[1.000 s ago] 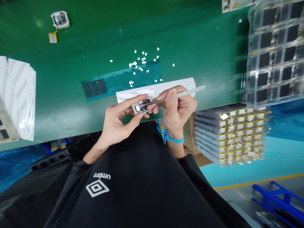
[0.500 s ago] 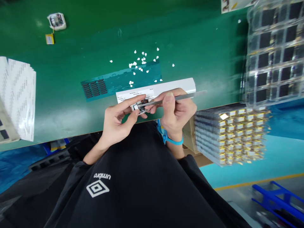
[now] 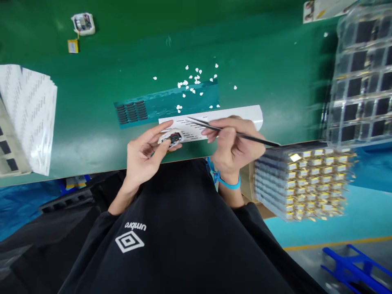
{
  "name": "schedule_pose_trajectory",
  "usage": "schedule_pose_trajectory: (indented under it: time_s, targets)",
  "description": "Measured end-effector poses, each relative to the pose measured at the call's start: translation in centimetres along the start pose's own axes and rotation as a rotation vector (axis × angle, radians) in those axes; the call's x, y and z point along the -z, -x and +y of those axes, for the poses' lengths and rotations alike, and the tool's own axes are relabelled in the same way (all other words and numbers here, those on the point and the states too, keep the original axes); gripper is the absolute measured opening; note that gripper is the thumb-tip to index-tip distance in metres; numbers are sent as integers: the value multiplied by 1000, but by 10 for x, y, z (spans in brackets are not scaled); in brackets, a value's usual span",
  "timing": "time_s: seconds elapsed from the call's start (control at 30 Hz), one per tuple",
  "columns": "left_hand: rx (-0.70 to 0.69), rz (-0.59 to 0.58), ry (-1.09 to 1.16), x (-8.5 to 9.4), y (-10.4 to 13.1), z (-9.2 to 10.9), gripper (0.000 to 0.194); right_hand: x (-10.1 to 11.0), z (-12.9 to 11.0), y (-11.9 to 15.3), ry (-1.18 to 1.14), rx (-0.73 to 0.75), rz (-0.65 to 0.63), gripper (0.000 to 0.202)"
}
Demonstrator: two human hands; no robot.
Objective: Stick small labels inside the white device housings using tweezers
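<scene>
Between the thumb and fingers of my left hand (image 3: 148,150) is a small white electronic device (image 3: 176,139), its inner parts exposed. My right hand (image 3: 234,143) grips dark metal tweezers (image 3: 211,124), whose tips point left over a white printed label sheet (image 3: 241,112). The tips stand apart from the device; I cannot tell whether they pinch anything. Part of the sheet lies behind both hands. Just beyond it is a teal film strip (image 3: 167,101) bearing rows of small black pieces (image 3: 131,113).
Small white tabs (image 3: 196,77) are scattered past the strip. Another opened device (image 3: 83,23) with a yellow battery (image 3: 73,46) lies far left. White sheets (image 3: 33,114) are stacked at left. Clear trays (image 3: 361,81) stand at right, above stacked trays of batteries (image 3: 306,179).
The tweezers have come away from the device and now tilt over the label sheet. My left hand has shifted slightly left with the device, and the hands are farther apart.
</scene>
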State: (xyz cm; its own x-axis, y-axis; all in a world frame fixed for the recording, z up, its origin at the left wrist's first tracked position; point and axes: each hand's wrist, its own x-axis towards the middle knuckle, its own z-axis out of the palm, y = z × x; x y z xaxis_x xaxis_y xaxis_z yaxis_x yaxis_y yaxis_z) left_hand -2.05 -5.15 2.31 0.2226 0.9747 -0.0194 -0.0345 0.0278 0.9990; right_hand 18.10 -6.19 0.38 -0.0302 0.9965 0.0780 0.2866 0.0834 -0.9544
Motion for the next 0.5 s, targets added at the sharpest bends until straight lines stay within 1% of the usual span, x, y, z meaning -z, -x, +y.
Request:
schedule_pose_trajectory:
  time_s: [0.07,0.13,0.23,0.3,0.37,0.43,0.5]
  targets:
    - [-12,93,-56,13,1,-6,23,-6,-1,-16,5,32,-16,31]
    - [-21,177,-121,26,-1,-12,19,-12,-4,-33,20,78,-35,28]
    - [-66,232,-219,44,-8,-20,22,-22,-8,-59,87,196,-75,21]
    - [-115,239,-372,54,-15,-23,20,-29,-8,-73,158,276,-125,23]
    - [-173,228,-578,62,-24,-25,17,-36,-7,-82,233,311,-181,26]
    - [-246,171,-733,68,-31,-26,16,-41,-4,-88,288,302,-219,28]
    - [-309,104,-797,72,-35,-29,17,-44,-1,-91,306,283,-228,30]
